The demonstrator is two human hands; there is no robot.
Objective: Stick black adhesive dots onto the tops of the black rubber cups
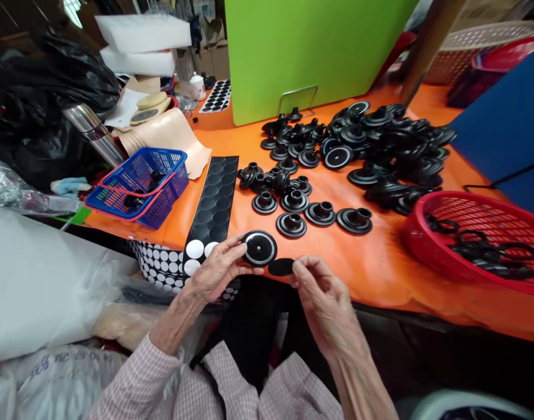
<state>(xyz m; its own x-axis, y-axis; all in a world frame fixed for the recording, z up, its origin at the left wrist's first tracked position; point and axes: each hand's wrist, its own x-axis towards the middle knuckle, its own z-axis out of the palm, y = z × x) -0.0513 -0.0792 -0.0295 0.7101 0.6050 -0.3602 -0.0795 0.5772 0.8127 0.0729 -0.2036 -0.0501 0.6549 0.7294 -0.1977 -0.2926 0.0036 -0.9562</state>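
My left hand (218, 267) grips a round black knob base (259, 249) by its edge, its flat face with a pale ring turned up toward me. Between thumb and fingertips, my right hand (322, 286) pinches a thin black round sticker (281, 267), just to the lower right of the base and seemingly apart from it. A black sheet of round stickers (212, 201) lies on the table beyond my left hand, with white circles showing at its near end. Several black flanged knob parts (292, 224) stand stem up beyond both hands.
A large pile of black parts (389, 146) covers the far right of the orange table (328, 256). The red basket (450, 256) at right holds black rings; a blue basket (162, 198) stands left. A green board (311, 52) rises behind, a blue panel (507, 128) at right.
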